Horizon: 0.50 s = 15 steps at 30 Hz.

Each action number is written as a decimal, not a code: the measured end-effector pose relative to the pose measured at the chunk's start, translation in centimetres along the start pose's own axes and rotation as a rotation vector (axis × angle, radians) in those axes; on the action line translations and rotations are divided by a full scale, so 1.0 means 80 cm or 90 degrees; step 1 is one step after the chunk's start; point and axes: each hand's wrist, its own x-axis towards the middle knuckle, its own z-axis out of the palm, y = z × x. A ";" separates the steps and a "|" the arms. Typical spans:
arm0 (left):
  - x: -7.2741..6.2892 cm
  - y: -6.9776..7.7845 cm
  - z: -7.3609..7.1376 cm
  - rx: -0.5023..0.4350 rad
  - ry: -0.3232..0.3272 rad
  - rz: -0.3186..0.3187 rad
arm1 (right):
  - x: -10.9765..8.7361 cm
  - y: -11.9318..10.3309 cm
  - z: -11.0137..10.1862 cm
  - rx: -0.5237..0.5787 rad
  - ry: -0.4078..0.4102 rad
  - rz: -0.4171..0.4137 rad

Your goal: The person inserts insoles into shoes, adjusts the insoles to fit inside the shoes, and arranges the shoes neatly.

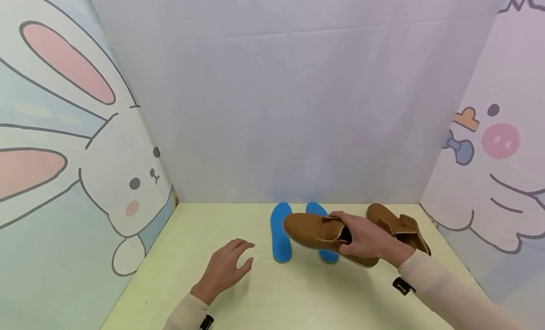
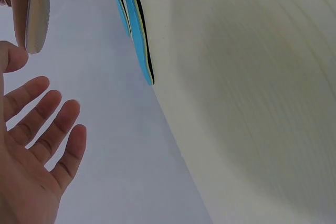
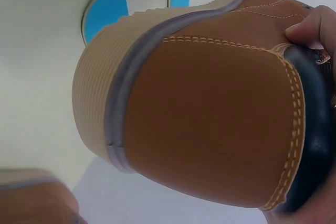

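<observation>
My right hand point(image 1: 364, 235) grips a brown lace-up shoe point(image 1: 312, 228) by its opening and holds it above the table, toe pointing left. The right wrist view shows the shoe's stitched heel point(image 3: 210, 119) and ribbed pale sole close up, with the thumb at the collar. My left hand point(image 1: 225, 266) hovers left of the shoe, fingers spread and relaxed, holding nothing. Two blue insoles lie on the table: the left insole point(image 1: 281, 235) is mostly visible, while the right insole point(image 1: 316, 208) is partly hidden behind the held shoe.
A second brown shoe point(image 1: 376, 212) rests on the table at the right, partly covered by my right forearm. The pale yellow table point(image 1: 170, 273) meets a plain grey back wall point(image 1: 272, 108). Side walls carry a rabbit drawing point(image 1: 115, 188) and a chick drawing point(image 1: 502, 188).
</observation>
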 end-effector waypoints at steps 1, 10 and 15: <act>0.001 0.000 0.000 -0.002 0.000 0.001 | 0.000 -0.001 0.006 -0.004 -0.009 -0.004; 0.008 0.004 -0.001 -0.015 0.006 0.013 | -0.005 -0.011 0.056 0.009 -0.087 -0.034; 0.011 0.006 0.002 -0.024 -0.003 0.014 | -0.009 -0.014 0.078 0.015 -0.126 -0.048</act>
